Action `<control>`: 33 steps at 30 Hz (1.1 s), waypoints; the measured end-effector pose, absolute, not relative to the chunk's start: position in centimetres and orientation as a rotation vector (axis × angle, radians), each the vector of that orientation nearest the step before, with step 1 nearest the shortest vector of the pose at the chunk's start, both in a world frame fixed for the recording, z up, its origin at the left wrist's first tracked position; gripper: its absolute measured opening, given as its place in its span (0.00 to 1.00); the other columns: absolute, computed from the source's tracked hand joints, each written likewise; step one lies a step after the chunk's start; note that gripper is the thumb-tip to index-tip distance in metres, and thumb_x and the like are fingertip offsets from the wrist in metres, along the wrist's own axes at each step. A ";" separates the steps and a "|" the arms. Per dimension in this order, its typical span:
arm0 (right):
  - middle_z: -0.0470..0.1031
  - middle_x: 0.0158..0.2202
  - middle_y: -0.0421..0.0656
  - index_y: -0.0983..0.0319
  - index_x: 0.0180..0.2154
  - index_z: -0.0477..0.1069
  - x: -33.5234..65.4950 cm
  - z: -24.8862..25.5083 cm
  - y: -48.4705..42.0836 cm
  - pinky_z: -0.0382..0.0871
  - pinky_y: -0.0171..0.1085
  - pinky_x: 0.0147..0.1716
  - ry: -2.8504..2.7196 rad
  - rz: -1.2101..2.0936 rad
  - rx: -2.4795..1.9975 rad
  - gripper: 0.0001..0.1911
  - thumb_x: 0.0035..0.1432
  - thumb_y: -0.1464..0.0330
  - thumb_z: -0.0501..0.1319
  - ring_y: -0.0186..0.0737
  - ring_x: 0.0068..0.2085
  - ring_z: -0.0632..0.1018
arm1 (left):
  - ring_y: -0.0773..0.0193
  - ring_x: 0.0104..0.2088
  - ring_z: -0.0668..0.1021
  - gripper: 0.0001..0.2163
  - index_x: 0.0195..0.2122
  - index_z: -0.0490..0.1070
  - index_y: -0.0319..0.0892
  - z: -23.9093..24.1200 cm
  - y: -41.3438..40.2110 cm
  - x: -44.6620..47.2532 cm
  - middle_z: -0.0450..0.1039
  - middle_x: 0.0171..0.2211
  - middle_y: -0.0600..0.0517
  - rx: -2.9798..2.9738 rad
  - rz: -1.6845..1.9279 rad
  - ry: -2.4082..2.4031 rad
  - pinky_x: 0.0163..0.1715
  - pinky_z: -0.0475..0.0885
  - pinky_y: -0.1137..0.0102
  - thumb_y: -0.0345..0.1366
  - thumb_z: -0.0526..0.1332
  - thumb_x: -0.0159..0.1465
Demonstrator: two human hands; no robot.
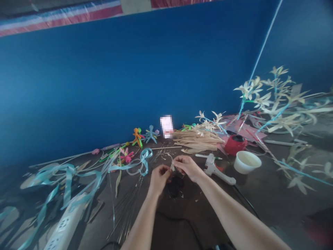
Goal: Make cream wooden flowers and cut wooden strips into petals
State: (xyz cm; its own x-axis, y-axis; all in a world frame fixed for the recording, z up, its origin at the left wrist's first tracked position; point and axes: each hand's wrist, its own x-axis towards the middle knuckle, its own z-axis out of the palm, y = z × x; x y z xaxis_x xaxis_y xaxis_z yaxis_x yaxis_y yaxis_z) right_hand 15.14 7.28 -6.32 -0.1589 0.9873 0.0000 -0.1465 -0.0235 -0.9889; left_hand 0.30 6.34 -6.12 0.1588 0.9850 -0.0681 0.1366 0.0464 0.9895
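I judge that the step in hand is joining or shaping a small pale strip (172, 167), and for this the fingertips must stay close together, so the piece does not twist. I would keep both wrists low over the bench (260, 201) and work slowly, because the strip looks thin and dry (it may crack if it is bent sharply).

My left hand (159, 177) has its grip nearly closed: thumb and forefinger pinch the lower end of the strip. My right hand (187, 167) is also closed to a pinch on the upper part, its other fingers curled in. The strip itself sits between the two hands, lifted just above a dark lump (174, 185) on the bench; what this lump is, I cannot tell.

Just beside the right hand lies a white glue gun (215, 169), and near it a white cup (246, 162) and a red spool (235, 144). A bundle of thin wires (130, 205) lies to the left.
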 end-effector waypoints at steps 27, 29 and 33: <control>0.58 0.12 0.33 0.65 0.26 0.69 15.3 -7.6 7.8 0.50 0.26 0.11 -1.306 1.342 -1.049 0.11 0.46 0.62 0.59 0.24 0.13 0.57 | 0.67 0.25 0.70 0.14 0.32 0.70 0.39 -5.7 6.2 0.2 0.67 0.24 0.54 1.293 0.987 1.168 0.17 0.66 0.77 0.41 0.63 0.47; 0.59 0.13 0.33 0.64 0.26 0.69 15.3 -7.6 7.8 0.51 0.26 0.11 -1.303 1.344 -1.060 0.11 0.46 0.62 0.59 0.25 0.13 0.57 | 0.68 0.24 0.70 0.13 0.30 0.70 0.38 -5.6 6.1 0.3 0.67 0.22 0.54 1.316 0.980 1.179 0.17 0.66 0.77 0.42 0.62 0.48; 0.58 0.12 0.32 0.64 0.26 0.69 15.3 -7.5 7.8 0.51 0.26 0.11 -1.301 1.345 -1.065 0.11 0.46 0.61 0.60 0.25 0.13 0.57 | 0.68 0.23 0.69 0.12 0.27 0.70 0.37 -5.6 6.1 0.3 0.66 0.20 0.54 1.367 0.992 1.197 0.17 0.66 0.76 0.42 0.60 0.49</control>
State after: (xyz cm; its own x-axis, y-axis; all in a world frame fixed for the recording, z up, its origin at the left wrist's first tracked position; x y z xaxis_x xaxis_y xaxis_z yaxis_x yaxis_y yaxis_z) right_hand 15.28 7.79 -7.53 -0.1705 0.9850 0.0259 -0.0584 0.0162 -0.9982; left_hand 0.25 6.13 -5.56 0.1660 0.9853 -0.0395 0.1441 0.0154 0.9894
